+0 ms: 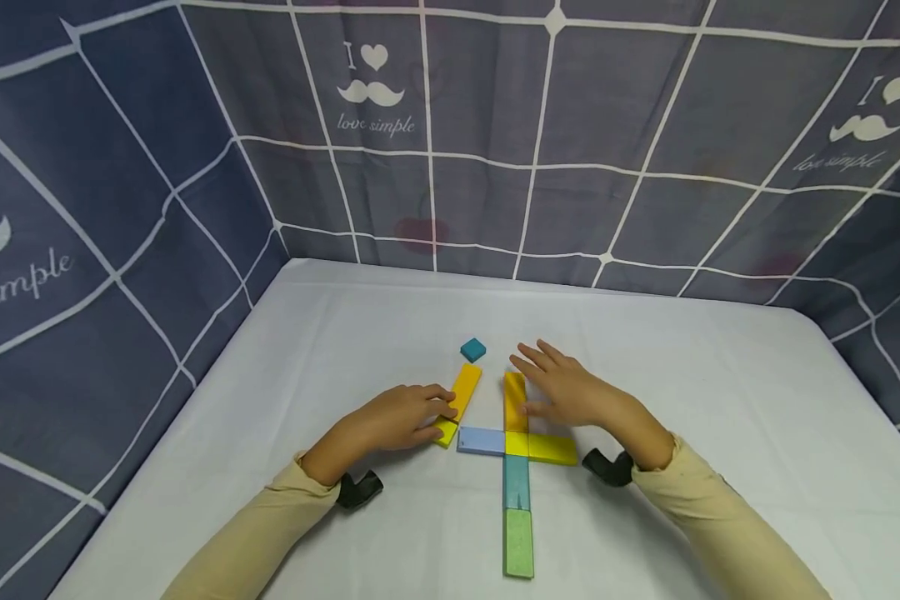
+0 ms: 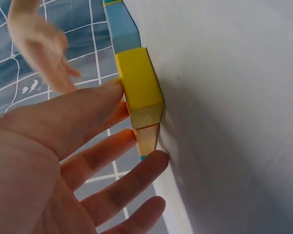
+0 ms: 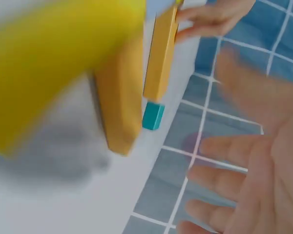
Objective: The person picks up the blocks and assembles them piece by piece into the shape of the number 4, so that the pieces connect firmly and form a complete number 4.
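My left hand (image 1: 399,418) lies beside a small yellow block (image 1: 446,434) and an orange block (image 1: 467,385) set end to end at a slant. Its thumb touches the yellow block (image 2: 139,83) in the left wrist view, and the other fingers reach along the orange block (image 2: 147,139). My right hand (image 1: 573,390) hovers with spread fingers by another orange block (image 1: 514,400); the right wrist view shows nothing held. That block tops a cross of a light blue block (image 1: 482,441), yellow square (image 1: 517,443), yellow block (image 1: 553,450), teal block (image 1: 517,483) and green block (image 1: 518,543).
A small teal block (image 1: 473,349) lies just beyond the slanted orange block. The white tabletop (image 1: 345,325) runs back to a dark gridded cloth (image 1: 480,200), which also hangs at both sides. A black strap piece (image 1: 360,490) sits at each wrist.
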Action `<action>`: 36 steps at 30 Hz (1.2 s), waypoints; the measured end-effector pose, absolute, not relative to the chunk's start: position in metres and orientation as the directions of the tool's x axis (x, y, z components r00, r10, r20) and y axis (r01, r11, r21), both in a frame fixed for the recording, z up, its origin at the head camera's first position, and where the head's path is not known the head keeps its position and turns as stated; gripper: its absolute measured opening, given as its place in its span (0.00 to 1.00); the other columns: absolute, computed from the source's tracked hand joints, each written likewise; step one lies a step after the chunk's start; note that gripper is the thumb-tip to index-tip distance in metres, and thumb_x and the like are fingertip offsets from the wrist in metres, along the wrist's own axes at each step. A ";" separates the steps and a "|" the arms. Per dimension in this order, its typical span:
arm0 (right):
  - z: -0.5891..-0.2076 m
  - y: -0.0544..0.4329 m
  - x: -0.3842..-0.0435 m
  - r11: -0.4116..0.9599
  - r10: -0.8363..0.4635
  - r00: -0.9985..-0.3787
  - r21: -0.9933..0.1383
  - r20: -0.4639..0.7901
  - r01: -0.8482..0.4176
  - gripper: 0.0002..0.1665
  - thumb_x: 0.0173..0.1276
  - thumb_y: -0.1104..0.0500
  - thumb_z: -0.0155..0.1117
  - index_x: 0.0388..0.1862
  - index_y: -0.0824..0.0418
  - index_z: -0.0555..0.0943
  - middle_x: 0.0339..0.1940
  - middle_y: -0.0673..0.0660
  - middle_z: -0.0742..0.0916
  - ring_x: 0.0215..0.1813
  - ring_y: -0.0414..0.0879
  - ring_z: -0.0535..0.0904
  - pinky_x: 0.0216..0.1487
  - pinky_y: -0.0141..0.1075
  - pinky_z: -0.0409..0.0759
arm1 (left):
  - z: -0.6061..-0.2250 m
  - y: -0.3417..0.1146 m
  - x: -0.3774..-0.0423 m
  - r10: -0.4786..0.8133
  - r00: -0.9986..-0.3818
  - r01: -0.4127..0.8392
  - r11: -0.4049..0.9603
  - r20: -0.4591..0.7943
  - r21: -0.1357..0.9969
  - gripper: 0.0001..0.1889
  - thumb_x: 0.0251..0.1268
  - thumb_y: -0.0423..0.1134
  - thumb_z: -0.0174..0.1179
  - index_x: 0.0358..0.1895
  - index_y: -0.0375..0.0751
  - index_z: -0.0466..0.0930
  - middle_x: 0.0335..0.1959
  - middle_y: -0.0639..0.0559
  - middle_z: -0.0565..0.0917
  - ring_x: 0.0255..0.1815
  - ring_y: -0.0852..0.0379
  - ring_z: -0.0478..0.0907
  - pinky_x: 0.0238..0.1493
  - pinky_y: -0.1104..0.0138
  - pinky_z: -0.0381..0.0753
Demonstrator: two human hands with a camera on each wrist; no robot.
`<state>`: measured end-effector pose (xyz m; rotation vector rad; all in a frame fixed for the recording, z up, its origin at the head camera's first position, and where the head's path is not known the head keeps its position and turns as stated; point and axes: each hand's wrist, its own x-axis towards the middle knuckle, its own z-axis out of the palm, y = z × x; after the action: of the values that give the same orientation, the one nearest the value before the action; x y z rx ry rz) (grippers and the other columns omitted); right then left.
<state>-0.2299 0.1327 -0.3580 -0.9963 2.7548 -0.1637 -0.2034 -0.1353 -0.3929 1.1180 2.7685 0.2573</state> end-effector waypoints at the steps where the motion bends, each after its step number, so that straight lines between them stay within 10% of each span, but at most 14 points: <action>1: -0.355 0.129 -0.235 0.765 -0.644 -0.747 -0.144 -0.165 -0.628 0.37 0.64 0.49 0.58 0.68 0.62 0.61 0.70 0.64 0.62 0.71 0.66 0.49 0.63 0.60 0.57 | -0.393 -0.135 -0.203 0.697 -0.714 0.673 0.709 -0.067 0.212 0.16 0.62 0.44 0.57 0.53 0.48 0.78 0.58 0.51 0.74 0.57 0.53 0.73 0.56 0.58 0.72; 8: -0.348 0.116 -0.243 0.774 -0.610 -0.730 -0.035 -0.308 -0.632 0.20 0.65 0.64 0.52 0.57 0.59 0.76 0.57 0.59 0.79 0.68 0.65 0.58 0.62 0.57 0.61 | -0.389 -0.134 -0.205 0.703 -0.708 0.680 0.703 -0.061 0.206 0.16 0.63 0.44 0.56 0.53 0.49 0.78 0.58 0.52 0.75 0.57 0.54 0.73 0.55 0.59 0.73; 22: -0.353 0.107 -0.238 0.793 -0.590 -0.745 -0.046 -0.311 -0.608 0.20 0.63 0.65 0.55 0.55 0.58 0.77 0.56 0.59 0.79 0.66 0.63 0.62 0.62 0.56 0.63 | -0.388 -0.136 -0.205 0.685 -0.724 0.661 0.722 -0.078 0.205 0.16 0.62 0.44 0.56 0.54 0.49 0.77 0.58 0.52 0.74 0.57 0.54 0.73 0.55 0.59 0.73; 36: -0.377 0.088 -0.266 0.787 -0.616 -0.775 -0.061 -0.141 -0.614 0.34 0.68 0.54 0.53 0.72 0.50 0.55 0.74 0.56 0.56 0.72 0.65 0.49 0.62 0.60 0.60 | -0.390 -0.138 -0.199 0.698 -0.712 0.671 0.708 -0.075 0.219 0.16 0.62 0.44 0.57 0.53 0.49 0.78 0.58 0.53 0.74 0.56 0.54 0.74 0.54 0.59 0.73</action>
<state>-0.2663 0.0880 -0.3768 -0.9784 2.8231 -0.0173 -0.1986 -0.1381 -0.3899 1.1137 2.7614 0.2644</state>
